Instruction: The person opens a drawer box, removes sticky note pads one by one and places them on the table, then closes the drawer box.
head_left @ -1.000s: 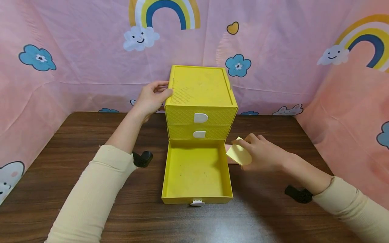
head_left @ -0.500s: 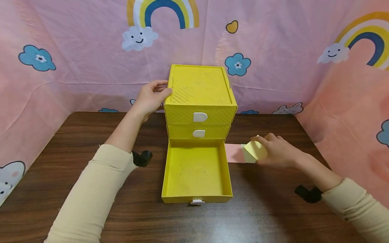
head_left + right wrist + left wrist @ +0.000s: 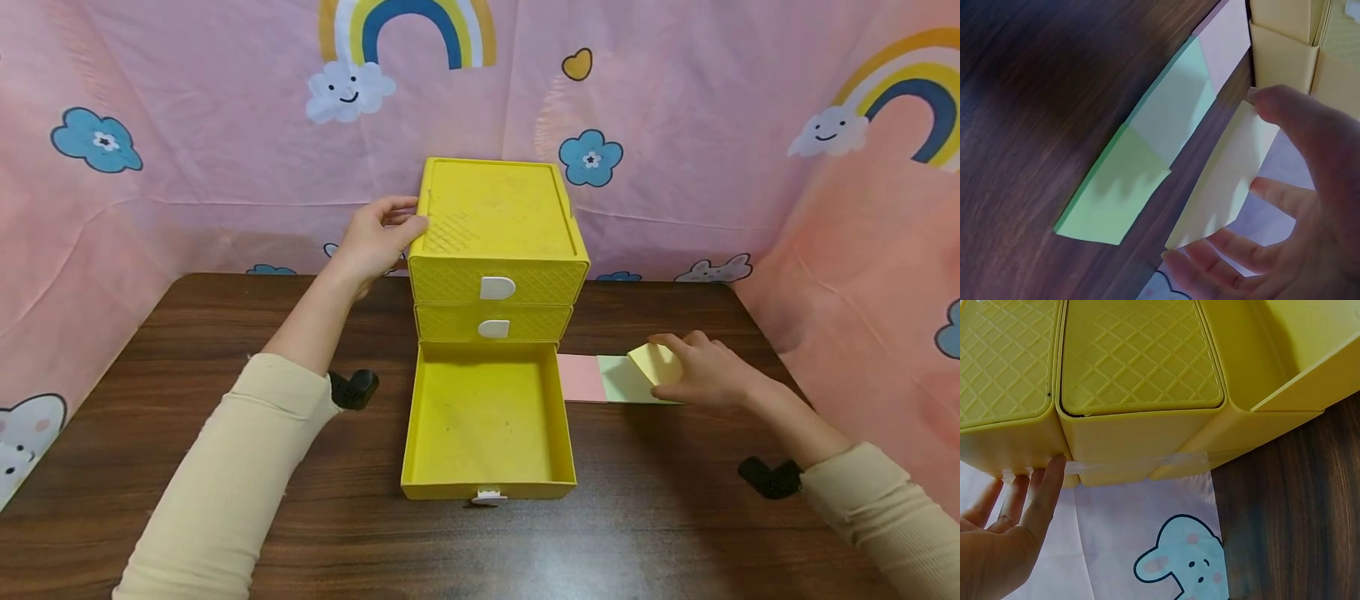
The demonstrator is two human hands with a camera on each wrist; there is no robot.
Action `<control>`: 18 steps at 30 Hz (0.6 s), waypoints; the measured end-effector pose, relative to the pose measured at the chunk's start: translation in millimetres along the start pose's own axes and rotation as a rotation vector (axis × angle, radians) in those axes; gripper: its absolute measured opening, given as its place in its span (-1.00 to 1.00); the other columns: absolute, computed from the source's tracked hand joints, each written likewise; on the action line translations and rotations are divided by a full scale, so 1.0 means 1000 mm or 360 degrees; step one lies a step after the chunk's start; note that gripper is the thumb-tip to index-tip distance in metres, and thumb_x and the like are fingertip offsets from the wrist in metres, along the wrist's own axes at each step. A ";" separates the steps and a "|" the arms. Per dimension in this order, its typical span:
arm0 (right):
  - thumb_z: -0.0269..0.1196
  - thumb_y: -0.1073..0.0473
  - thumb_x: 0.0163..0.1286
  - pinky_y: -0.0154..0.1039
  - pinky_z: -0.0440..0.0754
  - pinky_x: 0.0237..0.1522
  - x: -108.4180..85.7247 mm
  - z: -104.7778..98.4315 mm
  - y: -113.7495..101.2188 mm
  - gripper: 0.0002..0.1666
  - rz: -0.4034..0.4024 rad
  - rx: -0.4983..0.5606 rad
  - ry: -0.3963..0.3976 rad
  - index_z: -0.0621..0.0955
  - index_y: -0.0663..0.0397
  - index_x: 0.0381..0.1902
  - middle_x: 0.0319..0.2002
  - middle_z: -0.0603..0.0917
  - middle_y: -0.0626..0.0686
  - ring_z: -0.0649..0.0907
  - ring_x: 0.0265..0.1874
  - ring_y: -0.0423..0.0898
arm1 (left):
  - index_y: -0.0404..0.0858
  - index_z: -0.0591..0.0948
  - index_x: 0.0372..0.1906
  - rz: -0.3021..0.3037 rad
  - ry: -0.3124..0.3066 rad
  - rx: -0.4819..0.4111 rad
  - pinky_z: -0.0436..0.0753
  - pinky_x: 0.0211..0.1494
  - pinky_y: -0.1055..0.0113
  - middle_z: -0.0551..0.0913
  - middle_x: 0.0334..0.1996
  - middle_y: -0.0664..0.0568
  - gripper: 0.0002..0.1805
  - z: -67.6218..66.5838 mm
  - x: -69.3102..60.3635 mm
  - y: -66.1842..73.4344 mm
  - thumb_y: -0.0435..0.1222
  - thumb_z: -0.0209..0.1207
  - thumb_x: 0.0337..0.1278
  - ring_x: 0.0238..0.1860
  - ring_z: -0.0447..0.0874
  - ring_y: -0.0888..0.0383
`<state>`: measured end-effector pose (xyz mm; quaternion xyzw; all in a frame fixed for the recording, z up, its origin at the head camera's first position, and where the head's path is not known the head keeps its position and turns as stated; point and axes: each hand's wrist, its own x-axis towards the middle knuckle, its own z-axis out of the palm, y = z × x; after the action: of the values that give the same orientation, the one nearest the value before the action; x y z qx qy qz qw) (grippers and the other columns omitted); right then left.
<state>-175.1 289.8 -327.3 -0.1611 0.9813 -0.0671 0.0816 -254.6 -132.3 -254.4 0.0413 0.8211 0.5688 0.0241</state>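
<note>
A yellow three-tier drawer unit (image 3: 495,208) stands at the middle of the table, its bottom drawer (image 3: 491,425) pulled out with nothing inside. My left hand (image 3: 372,244) rests against the unit's upper left side, thumb at the top edge; in the left wrist view its fingers (image 3: 1044,494) touch the side wall. Between thumb and fingers, my right hand (image 3: 708,371) pinches a pale yellow sticky note pad (image 3: 1222,178), tilted above the table. Below it a pink pad (image 3: 1229,44), a mint pad (image 3: 1172,109) and a green pad (image 3: 1113,187) lie in a row.
The dark wooden table (image 3: 300,517) extends around the unit. A pink patterned cloth (image 3: 247,150) hangs behind and at both sides. White handles (image 3: 497,288) stick out from the drawer fronts. Clear tape (image 3: 1138,465) runs along the unit's side.
My right hand has moved right with the yellow sticky note pad, away from the open drawer, uncovering more of the pink and mint pads. The left hand stays against the unit.
</note>
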 end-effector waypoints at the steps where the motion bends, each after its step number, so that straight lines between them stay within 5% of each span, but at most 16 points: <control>1: 0.34 -0.17 0.03 -0.03 0.49 -0.36 0.000 0.001 0.002 -0.14 0.0010 0.0000 -0.0005 0.35 0.05 0.24 -0.06 0.43 0.41 0.51 -0.22 0.25 | -0.08 0.32 0.31 0.0003 0.0001 0.0006 0.56 0.05 0.19 0.34 0.23 -0.02 -0.44 0.000 0.000 0.000 -0.08 0.07 0.22 0.21 0.33 0.08; 18: 0.32 -0.19 0.06 -0.01 0.49 -0.40 -0.003 0.013 0.035 -0.07 0.0154 0.0051 -0.0010 0.30 0.20 0.26 -0.09 0.43 0.49 0.52 -0.27 0.23 | -0.11 0.32 0.31 0.0022 0.0015 -0.0013 0.59 -0.01 0.23 0.35 0.22 -0.04 -0.44 0.001 0.001 0.000 -0.10 0.06 0.21 0.21 0.33 0.08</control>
<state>-180.6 322.3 -344.8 -0.1125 0.9864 -0.0782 0.0903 -255.0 -131.7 -255.0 0.0440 0.8186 0.5725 0.0164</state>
